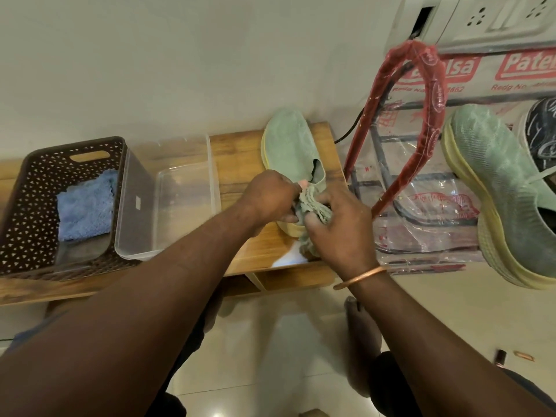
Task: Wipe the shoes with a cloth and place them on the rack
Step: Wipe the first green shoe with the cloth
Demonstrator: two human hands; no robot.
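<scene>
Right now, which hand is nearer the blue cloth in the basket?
Left. The left hand holds the green shoe at its heel, across the clear tub from the blue cloth; the right hand is farther right, gripping the grey-green cloth.

Far left on the bench (237, 158) sits the basket (30, 188), with a folded cloth (85, 206) lying in it. Just right of it, up against its side, is the container (183, 188). Right again, at the bench's right end, lies the shoe (288, 145), toe to the far side. At its near end the left hand (270, 197) and right hand (340, 224) meet, the cloth (313, 203) bunched between them. Right of the bench stands the rack (377, 145), with a second shoe (496, 182) on it and a third shoe (541, 130) farther right.
</scene>
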